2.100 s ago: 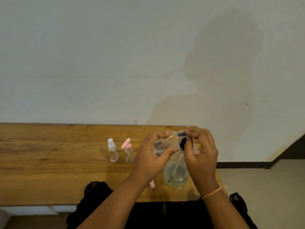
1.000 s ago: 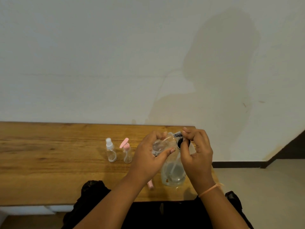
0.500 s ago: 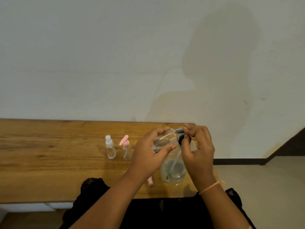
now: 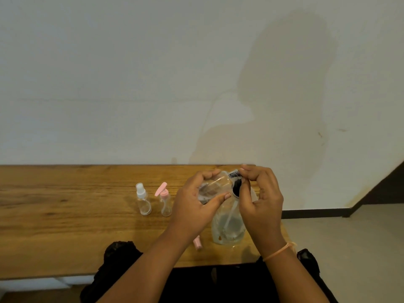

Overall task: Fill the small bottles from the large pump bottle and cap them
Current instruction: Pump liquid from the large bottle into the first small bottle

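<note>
On the wooden table [image 4: 65, 226] the large pump bottle [image 4: 228, 226] stands upright near the front edge. It is clear, with a dip tube slanting down to a shallow pool of liquid in its base. The right hand [image 4: 261, 202] is curled over its top, fingertips pinching the black pump head [image 4: 237, 186]. At ten o'clock from that head, the left hand [image 4: 194, 207] grips a small clear bottle [image 4: 215, 186], tipped on its side with its mouth against the pump; I cannot tell what it holds. The hands are close together. At nine o'clock of the large bottle stand a white-capped spray bottle [image 4: 143, 200] and a pink-capped bottle [image 4: 165, 201], contents unclear. A pink cap [image 4: 198, 244] lies at seven o'clock.
</note>
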A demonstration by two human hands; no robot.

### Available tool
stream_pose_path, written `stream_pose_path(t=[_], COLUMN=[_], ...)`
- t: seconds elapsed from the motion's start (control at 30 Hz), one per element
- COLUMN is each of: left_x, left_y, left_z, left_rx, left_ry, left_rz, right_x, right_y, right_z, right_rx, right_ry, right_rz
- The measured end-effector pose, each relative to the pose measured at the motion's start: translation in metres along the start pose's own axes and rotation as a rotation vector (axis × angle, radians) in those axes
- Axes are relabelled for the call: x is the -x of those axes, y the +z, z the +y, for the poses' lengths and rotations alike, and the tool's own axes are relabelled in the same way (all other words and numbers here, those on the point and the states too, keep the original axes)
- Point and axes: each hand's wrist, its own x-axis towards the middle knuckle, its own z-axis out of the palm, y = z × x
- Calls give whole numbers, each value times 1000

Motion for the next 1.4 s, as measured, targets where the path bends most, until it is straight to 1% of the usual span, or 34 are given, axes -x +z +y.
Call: stream_pose_path(t=[0.23, 0.47, 0.6, 0.8, 0.9, 1.1, 1.27, 1.4], left_x=[1, 1, 1, 0, 0, 2, 0, -2], left_y=[1, 2, 2, 0, -1, 0, 0, -1], left_z=[-3, -1, -1, -2, -2, -2, -2, -5], left_rx=[-18, 8, 28, 5, -9, -13, -18, -14], left_ry=[-44, -19, -22, -56, -43, 24, 20, -30], left_rz=[-28, 0, -2, -39, -35, 4, -5, -27], right_x=[5, 3, 2, 8, 6, 4, 2, 2], right_y=[2, 2, 1, 3, 0, 0, -1, 1], right_z=[9, 2, 0, 10, 10, -2, 2, 10], right_rx=[56, 29, 19, 72, 64, -15, 54, 99], right_ry=[-20, -13, -14, -26, -21, 8, -21, -58], right_rz=[-43, 20, 24, -30, -41, 10, -12, -54])
